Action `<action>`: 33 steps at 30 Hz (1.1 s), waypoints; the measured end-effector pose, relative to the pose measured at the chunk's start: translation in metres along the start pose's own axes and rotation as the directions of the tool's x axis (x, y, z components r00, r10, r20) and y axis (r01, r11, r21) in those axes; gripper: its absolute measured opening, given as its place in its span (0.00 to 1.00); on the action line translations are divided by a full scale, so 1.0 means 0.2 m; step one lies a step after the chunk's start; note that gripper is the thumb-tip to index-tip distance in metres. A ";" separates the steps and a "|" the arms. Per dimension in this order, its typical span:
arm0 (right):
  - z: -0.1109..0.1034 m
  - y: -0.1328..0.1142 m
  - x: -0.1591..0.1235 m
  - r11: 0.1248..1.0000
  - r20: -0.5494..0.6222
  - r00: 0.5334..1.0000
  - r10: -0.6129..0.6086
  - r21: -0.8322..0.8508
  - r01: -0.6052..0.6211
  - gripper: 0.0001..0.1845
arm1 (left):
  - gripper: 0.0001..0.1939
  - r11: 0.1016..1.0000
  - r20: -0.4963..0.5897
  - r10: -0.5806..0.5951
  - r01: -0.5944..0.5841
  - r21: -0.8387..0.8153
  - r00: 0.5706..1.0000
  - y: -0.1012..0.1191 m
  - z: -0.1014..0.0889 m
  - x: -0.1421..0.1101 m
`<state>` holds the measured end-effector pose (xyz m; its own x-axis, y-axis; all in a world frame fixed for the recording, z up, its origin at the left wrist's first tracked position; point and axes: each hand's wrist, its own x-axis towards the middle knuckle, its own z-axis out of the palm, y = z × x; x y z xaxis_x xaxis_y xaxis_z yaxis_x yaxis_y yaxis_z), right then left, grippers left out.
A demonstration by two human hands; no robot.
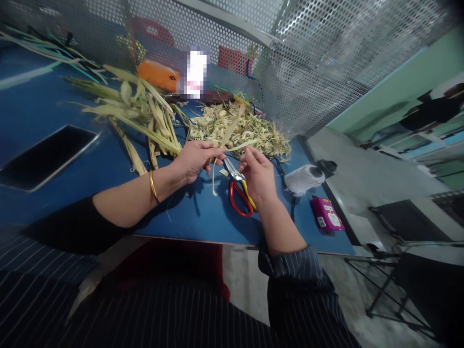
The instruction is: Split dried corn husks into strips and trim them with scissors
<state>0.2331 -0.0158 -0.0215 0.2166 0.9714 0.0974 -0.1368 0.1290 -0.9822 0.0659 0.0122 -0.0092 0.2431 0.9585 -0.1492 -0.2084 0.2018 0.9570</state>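
Observation:
My left hand point(197, 157) pinches a pale green strip of dried husk point(241, 145) between thumb and fingers, and a thin end dangles below it. The fingers of my right hand point(259, 171) are closed near the strip's other end. Partly behind the right hand, scissors point(232, 200) with one red and one yellow handle lie on the blue table point(206, 222), blades pointing toward my left hand. Beyond both hands is a heap of small dry husk scraps point(253, 130). Longer whole husks point(155, 116) lie in a loose bundle behind my left wrist.
To the right stand a spool of white thread point(304, 180) and a magenta packet point(327, 215). A dark flat screen point(47, 157) lies at left. An orange bag point(157, 76) sits before the perforated metal panel point(308, 63). Black folding chairs point(409, 222) and a person point(427, 113) appear beyond the table.

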 end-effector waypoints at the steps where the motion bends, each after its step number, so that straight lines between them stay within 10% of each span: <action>1: -0.01 -0.01 0.01 0.999 -0.014 1.000 0.005 0.053 -0.004 0.15 | 0.05 0.999 0.025 -0.006 0.005 0.043 1.000 0.00 0.00 0.00; 5: -0.01 -0.01 0.01 0.996 0.010 1.000 -0.001 0.095 0.001 0.13 | 0.07 0.994 0.097 -0.020 0.009 0.111 0.995 -0.01 0.00 -0.02; 14: 0.03 -0.01 -0.05 0.905 0.072 0.908 -0.412 -0.087 0.417 0.08 | 0.04 0.990 0.073 -0.139 0.139 0.005 0.988 0.02 0.02 -0.03; 33: -0.01 -0.06 -0.06 0.716 0.372 0.907 -0.197 -0.577 0.392 0.15 | 0.06 0.927 0.037 0.128 -0.133 0.351 0.991 -0.01 0.01 -0.03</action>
<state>0.2335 -0.0287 -0.0106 -0.1364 0.9299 0.3417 0.5446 0.3585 -0.7582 0.0670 0.0065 -0.0102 0.2497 0.9682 -0.0160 0.1069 -0.0111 0.9942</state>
